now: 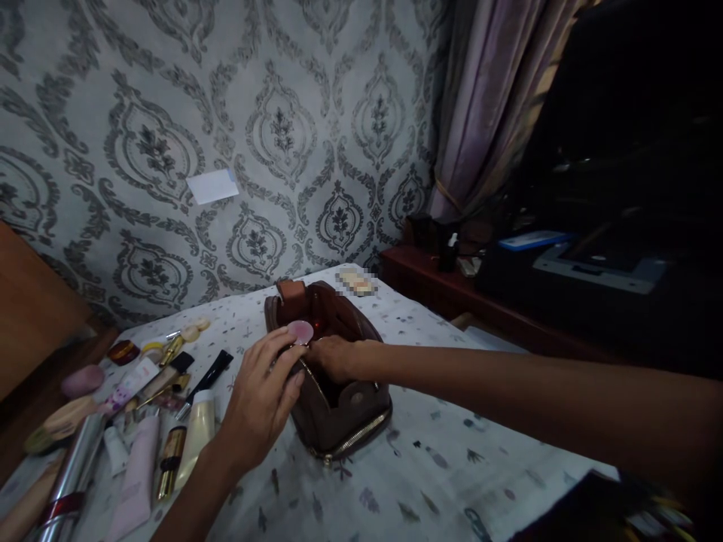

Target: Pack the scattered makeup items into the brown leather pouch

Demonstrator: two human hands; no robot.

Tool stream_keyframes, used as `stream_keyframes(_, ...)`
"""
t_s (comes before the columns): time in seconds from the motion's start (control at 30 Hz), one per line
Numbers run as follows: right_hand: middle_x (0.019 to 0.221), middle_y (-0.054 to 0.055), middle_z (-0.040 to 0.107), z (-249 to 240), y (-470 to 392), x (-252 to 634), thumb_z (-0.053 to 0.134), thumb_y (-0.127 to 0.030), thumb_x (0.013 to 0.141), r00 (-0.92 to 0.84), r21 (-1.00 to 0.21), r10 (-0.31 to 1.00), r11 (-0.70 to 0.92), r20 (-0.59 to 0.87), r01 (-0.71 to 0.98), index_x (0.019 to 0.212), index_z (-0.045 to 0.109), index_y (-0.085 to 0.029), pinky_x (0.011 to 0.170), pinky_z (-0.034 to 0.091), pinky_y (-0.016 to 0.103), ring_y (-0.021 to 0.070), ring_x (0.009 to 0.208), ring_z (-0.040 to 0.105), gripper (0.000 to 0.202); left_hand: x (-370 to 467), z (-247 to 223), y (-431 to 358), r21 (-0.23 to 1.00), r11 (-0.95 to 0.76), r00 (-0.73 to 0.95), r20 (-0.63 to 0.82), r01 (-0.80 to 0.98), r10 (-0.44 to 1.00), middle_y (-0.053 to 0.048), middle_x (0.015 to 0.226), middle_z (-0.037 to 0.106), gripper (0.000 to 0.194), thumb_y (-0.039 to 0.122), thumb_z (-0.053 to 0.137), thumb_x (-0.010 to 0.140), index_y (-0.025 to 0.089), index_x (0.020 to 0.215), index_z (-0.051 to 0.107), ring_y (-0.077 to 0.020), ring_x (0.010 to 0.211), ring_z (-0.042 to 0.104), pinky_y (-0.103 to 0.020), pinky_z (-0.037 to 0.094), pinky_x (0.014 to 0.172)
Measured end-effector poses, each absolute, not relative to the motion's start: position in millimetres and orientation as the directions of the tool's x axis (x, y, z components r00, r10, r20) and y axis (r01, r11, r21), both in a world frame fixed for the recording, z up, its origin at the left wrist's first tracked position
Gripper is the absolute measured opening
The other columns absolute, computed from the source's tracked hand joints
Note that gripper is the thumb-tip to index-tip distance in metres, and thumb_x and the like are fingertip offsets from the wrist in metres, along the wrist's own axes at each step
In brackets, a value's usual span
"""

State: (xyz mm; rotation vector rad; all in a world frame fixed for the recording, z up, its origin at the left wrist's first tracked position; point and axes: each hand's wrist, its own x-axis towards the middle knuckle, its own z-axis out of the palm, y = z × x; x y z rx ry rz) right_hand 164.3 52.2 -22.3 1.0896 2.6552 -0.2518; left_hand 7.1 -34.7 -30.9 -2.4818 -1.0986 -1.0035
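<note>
Near L edge, silver tube w/ red band [65,482] is cut off by frame; beside it, pink tube [137,474], gold-and-black bottle [172,461] & cream tube [197,433], its lower end partly behind L forearm. Dark shape at bottom R: too dim to name. Brown bag [344,421] sits mid-cloth [429,482], top open, zip pull at near end. L hand [265,384] at bag's L rim, fingers part-bent & slightly spread, tips at round pink item [300,332]; can't tell if it's gripped. R hand [333,357] is in bag opening, fingers hidden, so can't tell how open or what's held. Bag interior mostly dark. Beyond bag, small item [356,281] is pixelated, unreadable. Far R, blue-edged item [536,240] lies in deep shadow, surroundings hard to make out.
</note>
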Motion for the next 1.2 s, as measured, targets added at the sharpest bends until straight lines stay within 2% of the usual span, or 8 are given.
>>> stream_keyframes(0.2,0.112,0.015,0.073,35.1,48.3,184.8,0.055,-0.007,0.089,-0.721,-0.142,0.665,0.708,-0.196,0.692,0.121,0.067,-0.011,0.077,0.049,0.025,0.0232,0.101,0.070,0.034,5.4,-31.3,-34.6,0.068,-0.685,0.478,0.665,0.726,0.574,-0.012,0.132,0.057,0.031,0.018,0.044,0.099,0.021,0.128,0.052,-0.0253,0.133,0.047,-0.045,0.042,0.109)
stream_keyframes(0.33,0.096,0.007,0.074,64.0,34.2,208.9,0.048,-0.007,0.092,-0.656,-0.347,0.707,0.705,0.266,0.619,0.113,0.069,-0.013,0.077,0.045,0.022,0.0152,0.088,0.068,0.030,3.8,-31.8,-34.3,0.084,-0.677,0.475,0.651,0.731,0.593,-0.011,0.132,0.057,0.032,0.019,0.043,0.099,0.022,0.129,0.053,-0.0261,0.133,0.047,-0.046,0.041,0.109)
stream_keyframes(0.4,0.084,0.003,0.072,65.7,23.7,221.0,0.047,-0.008,0.093,-0.563,-0.438,0.721,0.693,0.404,0.573,0.110,0.069,-0.013,0.073,0.044,0.022,0.0131,0.078,0.066,0.029,3.3,-32.2,-34.1,0.077,-0.679,0.481,0.647,0.730,0.591,-0.011,0.133,0.057,0.032,0.019,0.043,0.099,0.021,0.130,0.053,-0.0257,0.133,0.047,-0.046,0.041,0.110)
stream_keyframes(0.73,0.081,0.003,0.070,28.9,-18.9,251.1,0.047,-0.016,0.095,-0.404,-0.547,0.741,0.670,0.537,0.502,0.108,0.069,-0.015,0.068,0.043,0.023,0.0139,0.072,0.064,0.026,3.6,-29.1,-34.0,0.054,-0.672,0.492,0.637,0.739,0.593,-0.011,0.135,0.057,0.036,0.019,0.044,0.099,0.022,0.134,0.050,-0.0250,0.135,0.046,-0.045,0.041,0.112)
stream_keyframes(0.9,0.088,0.005,0.073,32.3,-15.2,249.1,0.045,-0.013,0.097,-0.538,-0.511,0.742,0.668,0.400,0.541,0.113,0.068,-0.015,0.072,0.046,0.023,0.0154,0.080,0.067,0.028,3.7,-26.5,-34.7,0.036,-0.683,0.506,0.643,0.729,0.574,-0.011,0.135,0.058,0.036,0.020,0.046,0.099,0.022,0.134,0.051,-0.0246,0.135,0.047,-0.043,0.043,0.111)
stream_keyframes(1.0,0.101,0.011,0.074,36.2,-1.2,230.9,0.051,-0.006,0.091,-0.723,-0.336,0.674,0.723,0.151,0.604,0.111,0.069,-0.013,0.075,0.049,0.026,0.0213,0.092,0.069,0.028,3.9,-26.4,-34.4,0.039,-0.686,0.499,0.657,0.726,0.565,-0.010,0.134,0.059,0.036,0.021,0.045,0.099,0.024,0.134,0.052,-0.0255,0.133,0.049,-0.045,0.044,0.110)
stream_keyframes(1.1,0.107,0.018,0.073,28.9,18.5,202.4,0.058,-0.004,0.085,-0.737,-0.153,0.664,0.720,-0.131,0.676,0.110,0.069,-0.007,0.077,0.052,0.030,0.0273,0.098,0.070,0.028,4.1,-26.1,-34.2,0.026,-0.693,0.509,0.658,0.721,0.554,-0.010,0.133,0.059,0.036,0.021,0.046,0.099,0.024,0.135,0.052,-0.0255,0.133,0.049,-0.045,0.044,0.110)
stream_keyframes(1.2,0.104,0.019,0.074,7.4,41.0,175.9,0.064,-0.006,0.084,-0.701,-0.138,0.690,0.688,-0.180,0.712,0.110,0.071,-0.007,0.080,0.055,0.034,0.0290,0.097,0.071,0.027,3.7,-24.5,-34.9,0.022,-0.694,0.520,0.645,0.719,0.559,-0.011,0.134,0.058,0.037,0.019,0.046,0.099,0.024,0.136,0.050,-0.0254,0.135,0.047,-0.045,0.044,0.110)
